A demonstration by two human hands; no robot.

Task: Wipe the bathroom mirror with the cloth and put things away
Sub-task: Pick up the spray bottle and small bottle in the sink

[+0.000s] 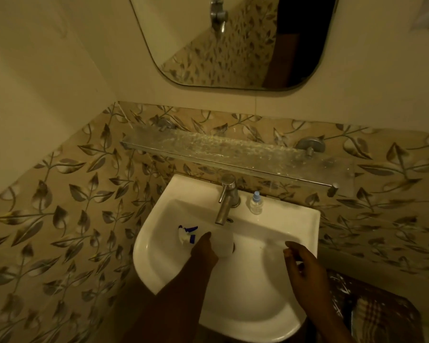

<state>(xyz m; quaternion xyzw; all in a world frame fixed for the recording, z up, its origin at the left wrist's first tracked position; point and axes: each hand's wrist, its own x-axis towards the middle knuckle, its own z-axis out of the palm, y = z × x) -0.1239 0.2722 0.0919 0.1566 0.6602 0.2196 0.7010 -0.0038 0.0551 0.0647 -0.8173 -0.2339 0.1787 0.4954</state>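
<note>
**Spray bottle lying in the sink, both hands over the basin**

Leaf-patterned tiles (60, 219) are filling the wall from 9 o'clock round to 3 o'clock. At 6 o'clock the one white sink (258, 305) is standing out from that wall.

One spray bottle (224, 247) is lying on its side in the basin. Its long axis is running left to right and its blue-and-white trigger head is pointing toward 9 o'clock. The left hand (204, 248) is reaching in from 7 o'clock and lying across the bottle's neck. Its fingers are hiding behind the hand, so I cannot tell whether they are curling round the bottle or only touching it.

At 12 o'clock the single mirror (233, 45) is hanging above a cloudy glass shelf (233, 149). The top edge is cutting the mirror off.

Below the shelf one metal tap (224, 204) is leaning over the basin. One small clear bottle (255, 204) with a pale blue cap is standing upright on the rim just beside it, at its 3 o'clock.

The right hand (305, 266) is hovering over the basin's right rim. Its fingers (289, 251) are curling loosely, narrow, and holding nothing visible.

At 5 o'clock some checked fabric (377, 315) is lying in shadow, too dark to make out.
</note>
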